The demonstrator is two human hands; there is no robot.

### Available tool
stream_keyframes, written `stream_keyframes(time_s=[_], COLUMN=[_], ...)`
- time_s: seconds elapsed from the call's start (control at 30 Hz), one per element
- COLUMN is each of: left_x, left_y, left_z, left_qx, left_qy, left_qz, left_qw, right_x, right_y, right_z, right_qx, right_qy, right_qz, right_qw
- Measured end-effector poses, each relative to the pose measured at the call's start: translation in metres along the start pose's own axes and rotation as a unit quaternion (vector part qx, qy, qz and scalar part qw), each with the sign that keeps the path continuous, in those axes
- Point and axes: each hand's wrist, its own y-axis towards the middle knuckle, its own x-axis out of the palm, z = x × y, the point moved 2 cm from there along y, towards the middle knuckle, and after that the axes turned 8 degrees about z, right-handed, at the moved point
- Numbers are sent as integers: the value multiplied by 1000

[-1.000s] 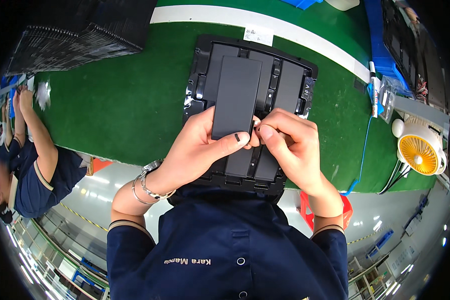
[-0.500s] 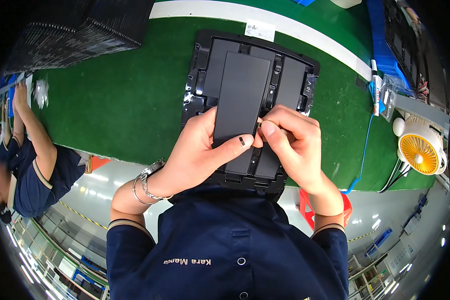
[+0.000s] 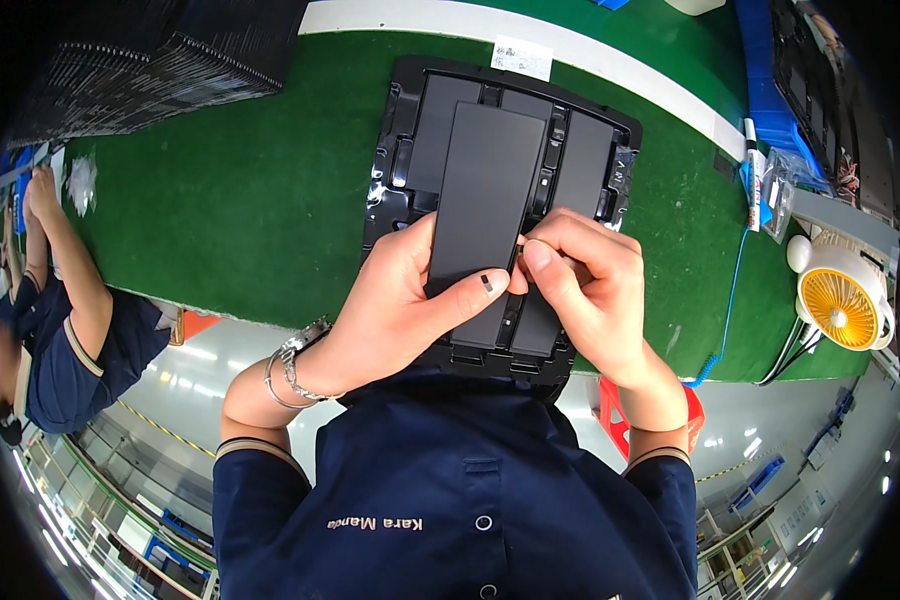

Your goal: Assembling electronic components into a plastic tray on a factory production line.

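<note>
A flat dark grey rectangular panel [image 3: 490, 190] is held above a black moulded tray [image 3: 395, 150] that lies on the green mat. My left hand [image 3: 395, 310] grips the panel's near end, thumb across its face. My right hand [image 3: 580, 275] pinches at the panel's right edge near the lower corner with thumb and fingertips. Other dark panels [image 3: 582, 165] lie in the tray's slots beside and under the held one.
A stack of black trays [image 3: 140, 60] stands at the far left of the green mat [image 3: 230, 200]. A white and orange fan [image 3: 845, 300] sits at the right, near a pen [image 3: 753, 170] and blue bins. Another person [image 3: 60, 320] works at the left.
The panel has shifted a little farther up over the tray. My right fingers have moved onto its right edge.
</note>
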Motion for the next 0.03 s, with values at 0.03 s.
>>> stream_keyframes(time_s=[0.03], left_x=[0], left_y=[0], left_z=[1], left_qx=[-3], left_qy=[-2], left_qz=[-2], left_qw=[1000], right_x=[0], right_y=[0], right_z=[0], right_qx=[3], right_qy=[0], right_qz=[0], right_qw=[1000])
